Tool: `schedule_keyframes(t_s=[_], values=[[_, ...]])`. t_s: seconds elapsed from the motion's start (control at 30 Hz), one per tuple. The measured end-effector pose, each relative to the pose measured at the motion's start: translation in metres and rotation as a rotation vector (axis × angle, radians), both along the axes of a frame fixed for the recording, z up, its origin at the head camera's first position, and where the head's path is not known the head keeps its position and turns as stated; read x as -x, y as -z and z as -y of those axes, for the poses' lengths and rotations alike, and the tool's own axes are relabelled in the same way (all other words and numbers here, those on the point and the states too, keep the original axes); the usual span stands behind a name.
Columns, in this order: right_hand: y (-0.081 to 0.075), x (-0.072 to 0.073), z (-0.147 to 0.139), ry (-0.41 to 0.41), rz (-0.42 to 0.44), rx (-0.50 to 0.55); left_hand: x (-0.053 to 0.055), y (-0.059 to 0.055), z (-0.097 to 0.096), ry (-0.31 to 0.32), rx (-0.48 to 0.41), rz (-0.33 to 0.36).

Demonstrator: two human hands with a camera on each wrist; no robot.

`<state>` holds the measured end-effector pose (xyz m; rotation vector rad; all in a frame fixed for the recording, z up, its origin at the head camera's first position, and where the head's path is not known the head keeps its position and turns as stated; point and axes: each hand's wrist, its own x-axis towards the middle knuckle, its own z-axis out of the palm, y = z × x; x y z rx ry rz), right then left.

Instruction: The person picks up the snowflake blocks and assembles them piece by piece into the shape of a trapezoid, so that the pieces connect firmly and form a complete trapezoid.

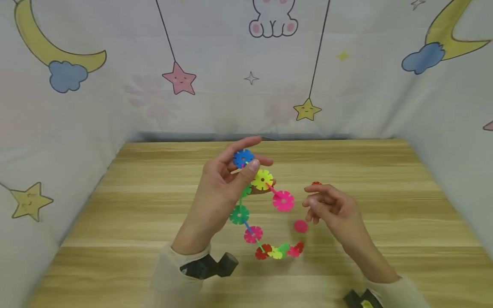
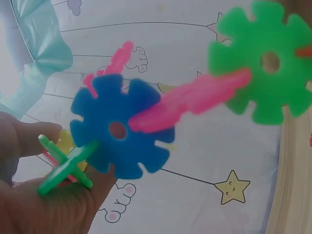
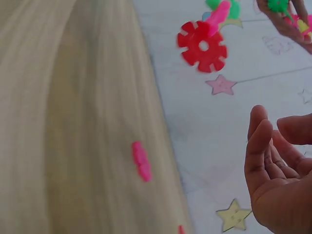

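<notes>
My left hand (image 1: 217,199) holds up a chain of notched plastic snowflake discs, pinching it between thumb and fingers. A blue disc (image 1: 243,158) sits at the top near the thumb, with a yellow disc (image 1: 263,179) and a pink disc (image 1: 283,201) slanting off to the right. From the hand the rest hangs in a curve, through a darker green disc (image 1: 239,214) down to a red disc (image 1: 263,252) and several more. Linking discs stand edge-on between them, as the left wrist view shows. My right hand (image 1: 335,214), fingers loosely bent, holds nothing, right of the chain.
One loose pink disc (image 1: 301,226) lies on the wooden table (image 1: 154,188), left of the right hand. A red disc (image 1: 317,183) shows partly behind that hand's fingers. White cloth (image 1: 223,107) with printed stars and moons surrounds the table at the back and sides.
</notes>
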<state>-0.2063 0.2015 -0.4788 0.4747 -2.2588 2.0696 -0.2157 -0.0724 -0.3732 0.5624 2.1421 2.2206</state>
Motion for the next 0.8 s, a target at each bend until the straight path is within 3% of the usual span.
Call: schedule_keyframes(t_s=[0.2,0.37,0.47,0.63,0.8], values=[[0.036,0.004,-0.004,0.063,0.129,-0.130,0.004,-0.001,0.009,0.027,0.047,0.037],[0.050,0.008,-0.004,0.019,0.192,-0.241,0.006,-0.001,0.019,0.038,0.060,0.084],[0.056,0.007,-0.002,-0.003,0.131,-0.347,0.007,-0.003,0.022,0.033,0.068,0.099],[0.063,0.003,0.004,0.025,-0.083,-0.575,0.008,-0.004,0.024,0.019,0.063,0.125],[0.063,0.001,0.007,0.071,-0.220,-0.657,0.009,-0.003,0.022,0.021,0.043,0.126]])
